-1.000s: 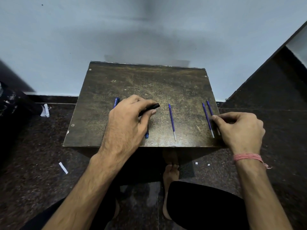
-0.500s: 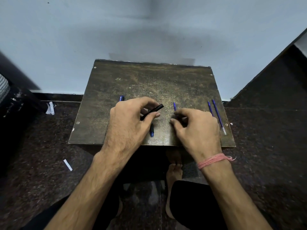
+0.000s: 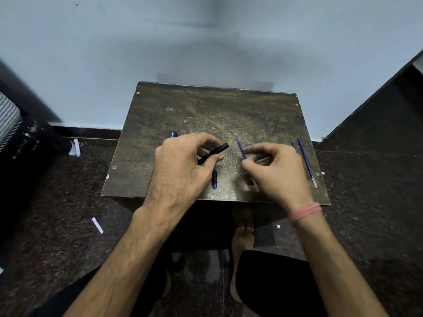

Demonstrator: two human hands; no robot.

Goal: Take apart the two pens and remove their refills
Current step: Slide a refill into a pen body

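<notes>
This looks like a plain room in a home, though little of it is in view. A small, worn wooden desk (image 3: 206, 115) stands against a bare pale-blue wall (image 3: 206, 37) on a dark speckled stone floor (image 3: 366, 213). The person sits barefoot, one foot (image 3: 242, 241) under the desk, with paper scraps (image 3: 97, 225) lying about.

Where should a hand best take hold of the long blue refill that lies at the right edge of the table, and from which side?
Probably pinch the long blue refill at its bare middle, from above, fingers closing across its width. It lies flat and thin on the table, with a second refill close on its left, so a sideways approach would likely push both.
</notes>
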